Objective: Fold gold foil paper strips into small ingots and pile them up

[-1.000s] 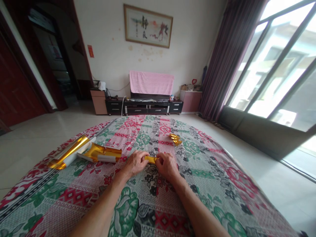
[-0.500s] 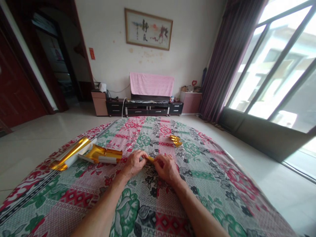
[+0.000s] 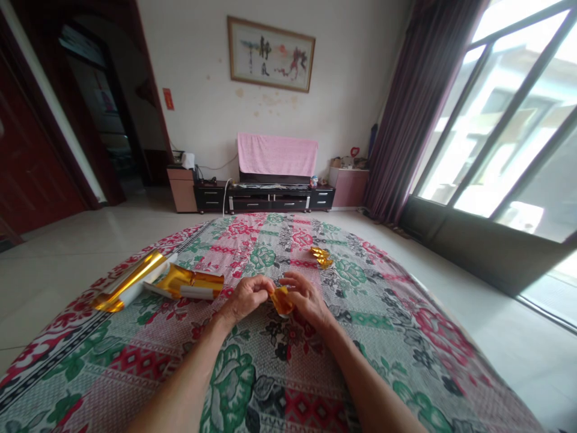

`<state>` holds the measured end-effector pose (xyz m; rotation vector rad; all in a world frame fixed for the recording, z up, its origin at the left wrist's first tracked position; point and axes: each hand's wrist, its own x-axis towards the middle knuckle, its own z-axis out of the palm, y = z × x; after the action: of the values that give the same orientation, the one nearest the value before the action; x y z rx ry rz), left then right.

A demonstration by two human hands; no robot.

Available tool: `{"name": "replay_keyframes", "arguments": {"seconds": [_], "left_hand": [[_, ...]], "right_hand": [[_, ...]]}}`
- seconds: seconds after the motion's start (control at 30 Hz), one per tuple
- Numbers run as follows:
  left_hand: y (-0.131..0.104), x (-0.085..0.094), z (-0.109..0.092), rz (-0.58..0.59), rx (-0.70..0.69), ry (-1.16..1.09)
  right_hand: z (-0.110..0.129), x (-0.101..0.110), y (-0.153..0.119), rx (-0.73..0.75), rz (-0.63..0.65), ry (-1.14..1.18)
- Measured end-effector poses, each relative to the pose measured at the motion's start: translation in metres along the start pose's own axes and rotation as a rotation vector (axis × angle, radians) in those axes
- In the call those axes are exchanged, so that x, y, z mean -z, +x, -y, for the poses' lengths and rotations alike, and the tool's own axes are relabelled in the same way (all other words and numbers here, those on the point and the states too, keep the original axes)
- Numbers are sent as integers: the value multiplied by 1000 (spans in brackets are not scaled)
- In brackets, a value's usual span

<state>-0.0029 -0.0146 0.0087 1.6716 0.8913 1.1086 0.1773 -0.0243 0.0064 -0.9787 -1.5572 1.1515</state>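
Between my two hands is a small piece of gold foil paper (image 3: pixel 282 302), partly folded, its shiny side toward me. My left hand (image 3: pixel 247 297) pinches its left edge between thumb and fingers. On the other side, my right hand (image 3: pixel 307 299) holds the right edge with the thumb, its other fingers raised and bent. Both hands are low over the flowered cloth (image 3: pixel 270 361). Farther off to the right lie several folded gold foil pieces (image 3: pixel 321 257). To the left rest gold foil sheets (image 3: pixel 189 281) with white undersides, next to a curled gold foil roll (image 3: pixel 130 279).
The patterned cloth covers a round-edged surface. Beyond it stands a low black TV cabinet (image 3: pixel 270 198), with a pink towel (image 3: pixel 277 153) over the television. Purple curtains (image 3: pixel 406 108) and a large window are on the right, a dark red door (image 3: pixel 36 138) on the left.
The gold foil piece was a narrow strip between my fingertips; now it is turned and shows a wider face. My right-hand fingers have lifted and spread somewhat. The other foil has not moved.
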Motion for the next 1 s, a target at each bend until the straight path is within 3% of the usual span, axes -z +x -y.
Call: {"name": "replay_keyframes", "arguments": {"seconds": [0.2,0.43,0.6,0.73,0.83,1.0], "left_hand": [[1,-4,-3,-24,-8,-107],[1,-7,-15,-62,54,-121],[1,-10,-13,-64,127,-217],[2,-10,-8,-162,222,-400],[2,-11,-8,-165,284,-454],[2,-18,-9,-132,238,-309]], "right_hand": [[7,-1,-1,-74,154,61],[26,0,-8,-171,171,252],[18,-1,-6,-172,247,380],[2,-8,2,-160,-2,503],[-5,-14,6,-106,-167,485],[-7,-19,6,-77,-254,411]]}}
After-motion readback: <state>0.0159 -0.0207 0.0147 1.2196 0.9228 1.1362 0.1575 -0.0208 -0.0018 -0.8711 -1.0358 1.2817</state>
